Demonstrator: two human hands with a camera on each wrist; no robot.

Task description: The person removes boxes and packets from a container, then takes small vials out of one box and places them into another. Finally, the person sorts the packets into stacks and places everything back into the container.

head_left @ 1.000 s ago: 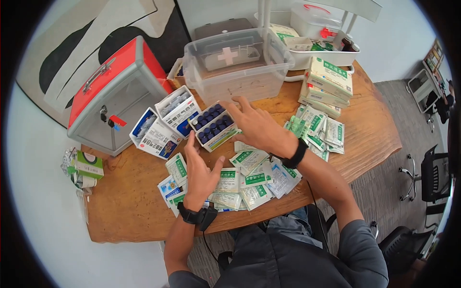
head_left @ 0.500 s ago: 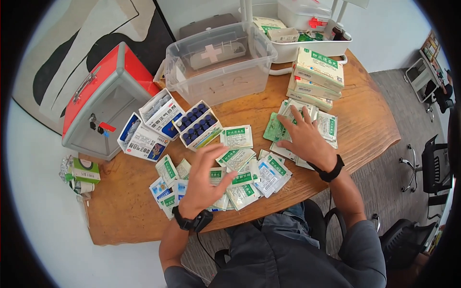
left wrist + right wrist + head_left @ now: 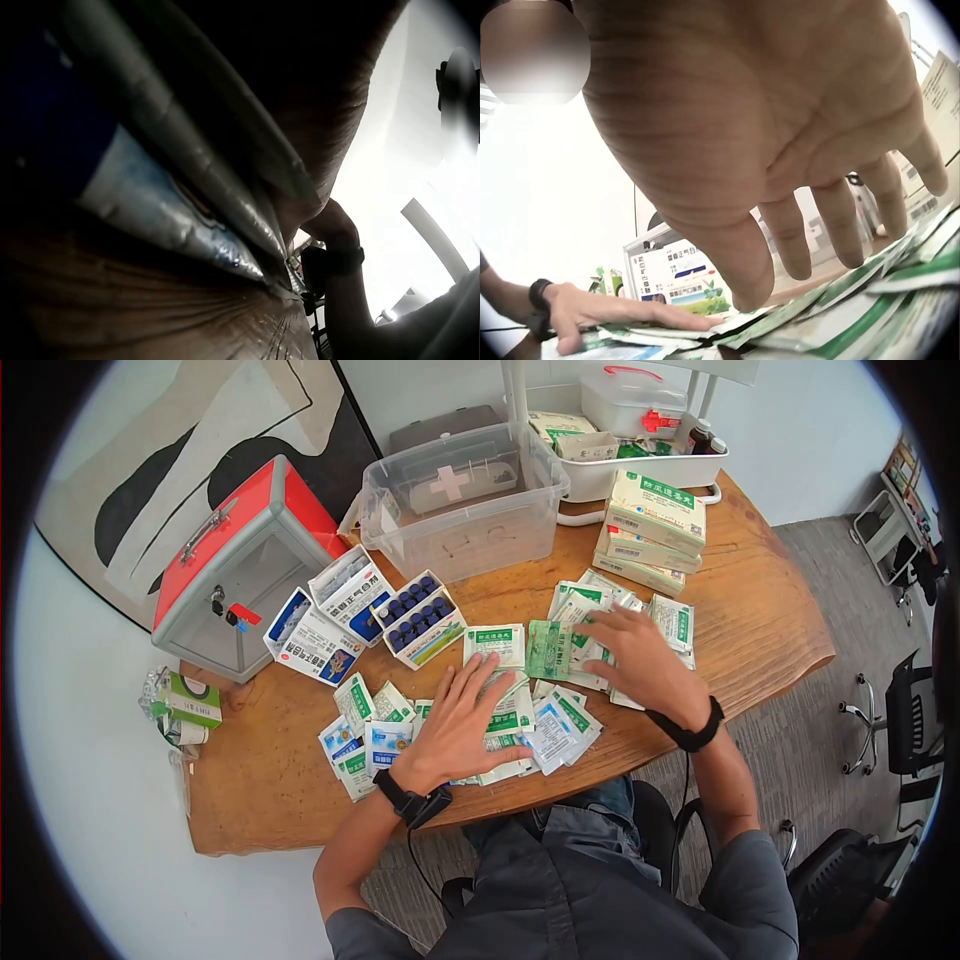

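Note:
My left hand (image 3: 458, 728) lies palm down with fingers spread over the left pile of white-and-green sachets (image 3: 355, 705). Sachet edges (image 3: 165, 217) show close under that palm in the left wrist view. Over the right pile of sachets (image 3: 672, 625), my right hand (image 3: 655, 670) reaches with fingers pointing down and apart, its fingertips right at the packets. In the right wrist view, the right thumb and fingers (image 3: 844, 232) hang loosely just above the sachets. A translucent green sachet (image 3: 549, 650) lies flat between the two piles, left of the right fingertips.
Behind the left hand stands an open box of dark-capped vials (image 3: 420, 622), beside two open white-and-blue boxes (image 3: 318, 640). A clear plastic bin (image 3: 470, 545), a red-and-grey cabinet (image 3: 245, 575), stacked cartons (image 3: 650, 530) and a white tray (image 3: 590, 480) line the back.
My right hand has gone from the vial box to the right pile, and the green sachet has shifted left. My left hand has come down from beside the vial box onto the left pile.

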